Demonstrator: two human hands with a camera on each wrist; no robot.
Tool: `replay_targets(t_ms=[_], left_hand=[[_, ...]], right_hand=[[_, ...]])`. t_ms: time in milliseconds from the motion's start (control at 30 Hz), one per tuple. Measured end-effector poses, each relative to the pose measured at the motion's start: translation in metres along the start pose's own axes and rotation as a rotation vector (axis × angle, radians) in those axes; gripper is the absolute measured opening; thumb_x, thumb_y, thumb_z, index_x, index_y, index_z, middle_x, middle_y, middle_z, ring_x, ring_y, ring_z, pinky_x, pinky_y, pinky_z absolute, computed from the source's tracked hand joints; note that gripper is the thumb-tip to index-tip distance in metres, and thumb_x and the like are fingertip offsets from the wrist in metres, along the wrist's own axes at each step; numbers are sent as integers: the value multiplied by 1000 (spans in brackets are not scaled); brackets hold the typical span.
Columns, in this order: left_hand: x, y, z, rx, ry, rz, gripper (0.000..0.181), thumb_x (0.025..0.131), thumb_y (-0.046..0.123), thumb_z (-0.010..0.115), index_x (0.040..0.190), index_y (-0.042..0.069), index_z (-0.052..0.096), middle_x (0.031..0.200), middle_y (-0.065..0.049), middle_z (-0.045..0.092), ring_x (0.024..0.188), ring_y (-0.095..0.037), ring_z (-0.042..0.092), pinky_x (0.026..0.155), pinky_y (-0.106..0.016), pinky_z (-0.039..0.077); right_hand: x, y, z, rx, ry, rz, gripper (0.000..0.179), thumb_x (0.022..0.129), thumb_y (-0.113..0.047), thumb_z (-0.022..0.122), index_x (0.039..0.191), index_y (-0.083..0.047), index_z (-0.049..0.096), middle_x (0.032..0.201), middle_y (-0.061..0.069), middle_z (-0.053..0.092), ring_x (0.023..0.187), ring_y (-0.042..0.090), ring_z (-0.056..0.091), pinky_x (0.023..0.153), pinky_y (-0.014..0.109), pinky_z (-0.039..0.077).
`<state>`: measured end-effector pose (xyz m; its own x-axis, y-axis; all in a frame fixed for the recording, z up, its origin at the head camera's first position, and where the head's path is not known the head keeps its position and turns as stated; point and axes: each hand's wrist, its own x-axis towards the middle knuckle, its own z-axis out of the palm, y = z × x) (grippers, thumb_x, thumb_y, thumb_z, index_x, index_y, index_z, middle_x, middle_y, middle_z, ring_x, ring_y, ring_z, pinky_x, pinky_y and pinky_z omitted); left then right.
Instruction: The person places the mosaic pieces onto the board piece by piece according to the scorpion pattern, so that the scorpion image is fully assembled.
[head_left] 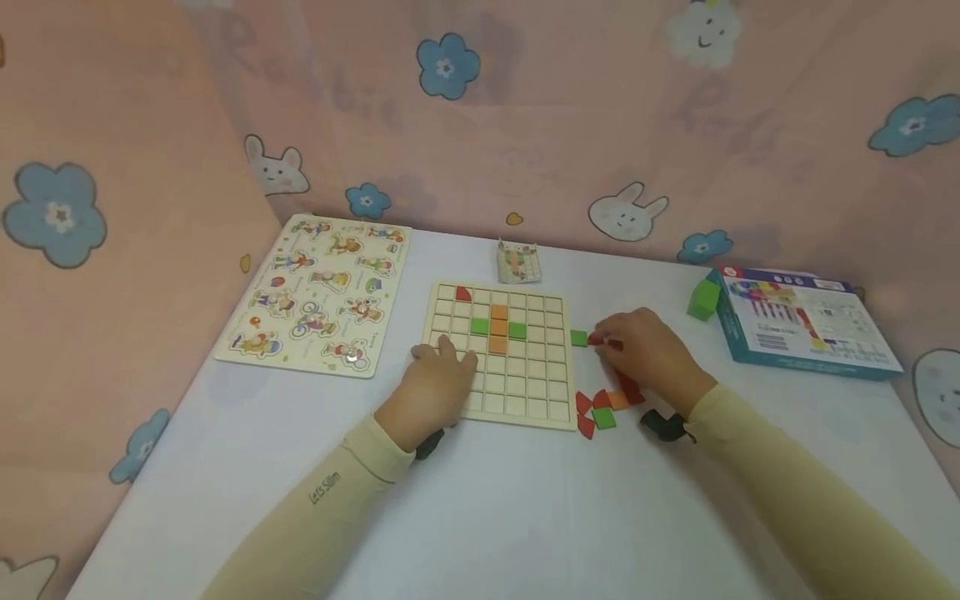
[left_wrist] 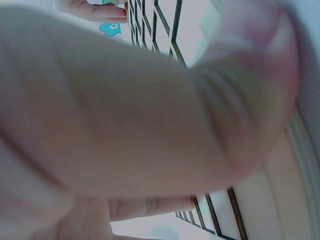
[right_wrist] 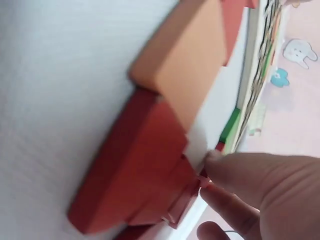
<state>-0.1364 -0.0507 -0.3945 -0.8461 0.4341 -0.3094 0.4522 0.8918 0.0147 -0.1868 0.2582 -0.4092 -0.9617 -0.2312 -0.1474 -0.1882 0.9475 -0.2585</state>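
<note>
A wooden grid board (head_left: 517,407) lies in the middle of the table, with orange squares (head_left: 498,327), green squares (head_left: 517,331) and one red quarter-round piece (head_left: 463,293) in its cells. My left hand (head_left: 435,387) rests on the board's left front part, fingers spread; its thumb (left_wrist: 240,100) fills much of the left wrist view. To the right of the board, my right hand (head_left: 648,354) pinches a small red piece (right_wrist: 202,177) between thumb and fingertip, beside a loose green square (head_left: 579,337). Fingers partly hide the red piece.
Loose red, orange and green pieces (head_left: 603,417) lie near the board's right front corner. A picture puzzle board (head_left: 300,358) is at the left, a small picture card (head_left: 518,263) behind the grid. A box (head_left: 817,325) and green block (head_left: 703,300) stand at right.
</note>
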Motion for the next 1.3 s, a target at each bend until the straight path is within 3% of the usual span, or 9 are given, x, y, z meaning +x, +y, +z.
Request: replay_targets(t_ms=[167,433,567,667,900,1000,1300], left_hand=[[0,1,1,43,32,28,85,80,21,94,152,0,53,144,-41,50,117,-63,59,88,-59,59],[1,1,-1,62,37,21,84,80,23,94,151,1,54,142,-40,51,115,-62,60,88,-58,59],[1,1,-1,67,26,22,85,81,24,94,151,0,53,144,-40,50,116,-62,60,93,-60,57],[2,0,1,68,18,18,85,81,24,93,152,0,53,146,-40,49,118,-62,59,94,-61,56],[0,-1,1,47,25,9,79,83,21,91,150,0,54,142,-40,51,116,-60,61,80,-53,63],[-1,0,1,59,33,13,79,82,21,92,149,1,55,139,-38,54,114,-58,63,83,-54,62],[0,0,2,62,34,5,80,82,22,92,150,2,54,138,-37,54,114,-58,62,79,-52,63]], right_hand=[[0,1,1,-10,20,-20,26,97,-7,77,123,-7,80,124,12,75,117,35,59,103,54,51],[6,2,-4,-85,6,-97,27,95,-9,80,122,-5,80,115,11,78,105,30,61,94,47,55],[11,-1,-14,-89,0,-59,28,95,-9,80,123,-5,80,114,12,77,106,32,62,96,49,55],[21,-14,-20,-62,27,-11,28,95,-11,81,123,-6,80,115,12,76,107,32,58,97,49,54],[62,-49,-13,-32,37,-74,22,98,-16,79,118,-8,82,112,7,78,104,28,55,94,43,51],[76,-55,-6,-36,29,-78,20,100,-15,77,118,-9,83,113,6,77,103,27,54,91,42,50],[84,-57,1,-96,47,-145,19,102,-13,73,118,-10,83,117,4,77,100,27,54,90,42,51]])
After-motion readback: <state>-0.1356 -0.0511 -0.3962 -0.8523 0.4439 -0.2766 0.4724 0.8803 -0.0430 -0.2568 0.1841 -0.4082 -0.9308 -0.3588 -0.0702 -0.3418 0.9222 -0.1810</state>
